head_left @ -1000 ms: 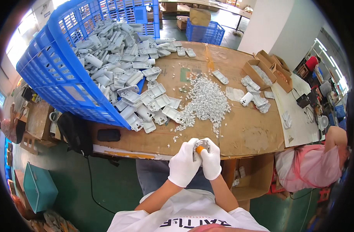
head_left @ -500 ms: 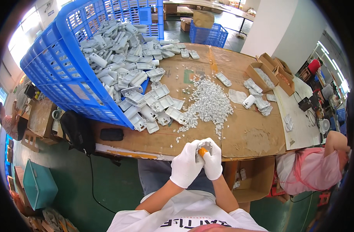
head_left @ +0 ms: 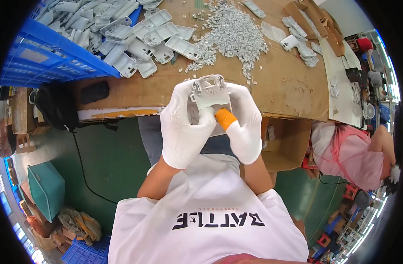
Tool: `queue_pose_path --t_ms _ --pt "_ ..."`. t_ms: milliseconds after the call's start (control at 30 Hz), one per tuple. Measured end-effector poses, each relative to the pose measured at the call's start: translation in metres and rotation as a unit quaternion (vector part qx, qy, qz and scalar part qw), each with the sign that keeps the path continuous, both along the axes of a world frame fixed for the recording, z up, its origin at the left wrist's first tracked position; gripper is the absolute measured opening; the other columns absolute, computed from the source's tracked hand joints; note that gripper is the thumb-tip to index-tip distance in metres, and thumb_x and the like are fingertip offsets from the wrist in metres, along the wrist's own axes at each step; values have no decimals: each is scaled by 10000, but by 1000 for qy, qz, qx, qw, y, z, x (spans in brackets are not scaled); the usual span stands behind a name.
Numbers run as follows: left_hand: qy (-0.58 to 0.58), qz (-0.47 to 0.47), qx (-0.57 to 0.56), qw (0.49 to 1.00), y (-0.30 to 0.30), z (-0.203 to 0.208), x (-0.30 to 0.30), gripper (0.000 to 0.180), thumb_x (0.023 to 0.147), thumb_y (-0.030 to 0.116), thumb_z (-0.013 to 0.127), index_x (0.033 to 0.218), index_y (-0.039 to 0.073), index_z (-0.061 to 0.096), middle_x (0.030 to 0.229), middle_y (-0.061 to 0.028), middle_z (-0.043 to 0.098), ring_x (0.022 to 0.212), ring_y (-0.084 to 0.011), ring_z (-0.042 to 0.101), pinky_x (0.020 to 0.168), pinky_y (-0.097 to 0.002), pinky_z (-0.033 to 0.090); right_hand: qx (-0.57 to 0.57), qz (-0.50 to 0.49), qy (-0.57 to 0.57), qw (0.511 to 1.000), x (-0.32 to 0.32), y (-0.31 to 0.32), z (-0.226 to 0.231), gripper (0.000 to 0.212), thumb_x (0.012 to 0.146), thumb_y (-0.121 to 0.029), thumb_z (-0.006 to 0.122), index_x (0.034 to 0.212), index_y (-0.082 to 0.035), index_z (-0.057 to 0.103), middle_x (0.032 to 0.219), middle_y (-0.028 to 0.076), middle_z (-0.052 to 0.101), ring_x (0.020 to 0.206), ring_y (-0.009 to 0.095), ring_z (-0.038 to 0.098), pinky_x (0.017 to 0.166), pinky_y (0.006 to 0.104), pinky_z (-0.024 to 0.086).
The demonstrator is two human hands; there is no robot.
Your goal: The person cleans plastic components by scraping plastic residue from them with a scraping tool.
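A light grey plastic housing (head_left: 211, 97) is held up in front of my body, near the table's front edge. My left hand (head_left: 182, 127), in a white knit glove, grips its left side with the thumb against the inner face. On the opposite side my right hand (head_left: 249, 125), gloved too, has its fingers wrapped behind the housing. Orange tape (head_left: 225, 118) covers my right thumb, whose tip presses at the housing's lower opening. Whether a small part lies under the thumbs is hidden. Beyond my hands a heap of small whitish parts (head_left: 234, 37) is spread on the cardboard-covered table (head_left: 294, 88).
Many similar housings (head_left: 159, 33) spill from a tipped blue crate (head_left: 56, 59) at the left. A black pouch (head_left: 95, 92) lies by the front edge. An open cardboard box (head_left: 287, 147) stands below it at right, near a person in pink (head_left: 349, 147).
The view has tilted down toward my body. Both hands now hold the housing higher and more upright, its inner face showing. My right thumb still presses on it.
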State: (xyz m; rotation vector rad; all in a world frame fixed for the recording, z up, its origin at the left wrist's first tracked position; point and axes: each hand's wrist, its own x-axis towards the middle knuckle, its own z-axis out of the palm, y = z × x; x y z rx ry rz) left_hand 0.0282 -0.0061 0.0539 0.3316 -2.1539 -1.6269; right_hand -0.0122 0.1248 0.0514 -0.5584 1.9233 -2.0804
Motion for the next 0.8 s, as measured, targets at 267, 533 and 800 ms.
queue_pose_path --t_ms 267,533,800 --pt "-26 -8 17 999 9 5 20 390 816 5 678 1191 52 585 879 -85 712 678 -111 692 624 -253 542 198 -160 416 873 13 11 -13 432 660 5 747 1084 -72 711 1313 157 569 1017 278 651 830 350 555" --pt "-15 1 4 1000 14 4 22 356 847 16 687 1188 52 588 807 -100 706 627 -136 693 586 -267 541 255 -140 478 829 15 15 -16 592 555 -20 772 1136 -125 726 1332 146 570 977 241 632 784 343 526" --pt "30 14 -18 999 16 -5 22 347 854 -19 658 1192 43 609 759 -103 686 589 -145 682 556 -260 536 252 -127 469 837 16 13 -11 582 571 62 758 1136 -72 728 1332 155 554 870 238 690 718 304 574"
